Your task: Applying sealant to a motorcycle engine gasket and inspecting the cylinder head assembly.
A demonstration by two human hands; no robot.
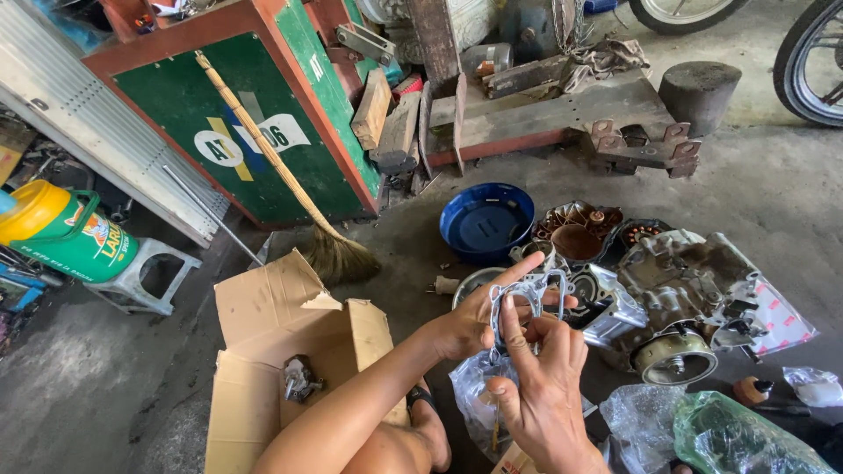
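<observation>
Sitting at nine o'clock on the concrete floor [105, 386] is an open cardboard box [281, 351] with a small metal part [300, 379] inside. Toward the centre, the left hand [465, 320] pinches a thin grey gasket [527, 294] between thumb and fingers, held above the floor. Just beside it, the right hand [540, 386] pinches the gasket's lower edge, its fingers pressed on it. At three o'clock lies an engine casing [694, 298], with a blue bowl [486, 221] at twelve o'clock.

Open concrete floor [88, 386] lies left of the cardboard box [290, 351]. To the right, engine case [694, 298], blue bowl [487, 219] and plastic bags [729, 434] crowd together, little passing room.
</observation>
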